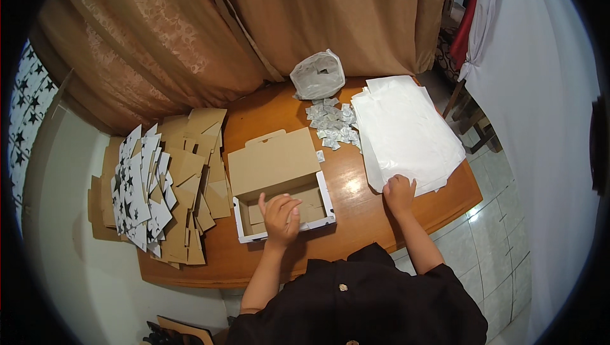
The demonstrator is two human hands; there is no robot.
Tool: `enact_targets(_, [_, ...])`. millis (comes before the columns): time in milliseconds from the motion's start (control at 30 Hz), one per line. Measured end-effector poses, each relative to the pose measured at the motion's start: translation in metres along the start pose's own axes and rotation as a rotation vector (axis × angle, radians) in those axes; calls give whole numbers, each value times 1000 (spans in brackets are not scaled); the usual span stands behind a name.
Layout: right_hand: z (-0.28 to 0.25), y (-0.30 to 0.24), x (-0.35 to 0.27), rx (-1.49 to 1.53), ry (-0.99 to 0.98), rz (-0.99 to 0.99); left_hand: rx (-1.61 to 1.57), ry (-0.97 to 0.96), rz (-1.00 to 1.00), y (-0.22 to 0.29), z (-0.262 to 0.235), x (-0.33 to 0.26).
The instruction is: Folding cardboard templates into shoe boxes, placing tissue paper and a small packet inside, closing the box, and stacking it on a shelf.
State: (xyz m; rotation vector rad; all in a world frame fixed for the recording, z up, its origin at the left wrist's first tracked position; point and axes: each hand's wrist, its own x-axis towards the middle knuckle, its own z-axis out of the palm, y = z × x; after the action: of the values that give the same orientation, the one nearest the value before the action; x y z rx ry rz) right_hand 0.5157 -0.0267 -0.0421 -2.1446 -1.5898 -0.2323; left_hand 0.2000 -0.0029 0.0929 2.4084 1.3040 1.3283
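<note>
Head view shows an open brown cardboard box with white star-printed sides lying mid-table, its lid tipped back to the far side and its long axis running left to right. Left hand rests on the box's near rim, fingers loosely curled into it. Right hand, well to the right, pinches the near corner of a stack of white tissue paper sheets.

The open cardboard box I'm touching sits upright near the table's front edge, brown inside, white along its rim, lid flipped back flat. The stack of white paper sheets lies flat, overhanging the table's right edge.
</note>
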Motion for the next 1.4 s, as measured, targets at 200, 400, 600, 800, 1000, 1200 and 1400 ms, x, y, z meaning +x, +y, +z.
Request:
enact_targets(200, [-18,0,-4,36,21,66,-143,-209,186,33,43,25])
enact_targets(400, [-70,-6,18,212,251,-46,-166,-371,391,63,127,48])
enact_targets(600, [-145,-25,23,357,386,-293,-272,-360,475,83,153,97])
enact_targets(800, [-167,-23,10,398,827,-83,-630,-256,172,87,74,136])
enact_targets(1000, [-160,-60,39,1147,269,140,-847,-140,-331,57,-37,161])
enact_targets(1200, [-125,-121,23,1371,-607,203,-643,-15,-605,-33,-94,128])
enact_targets(1400, [-91,-152,-8,1202,-633,-19,-506,-32,-807,-113,-96,68])
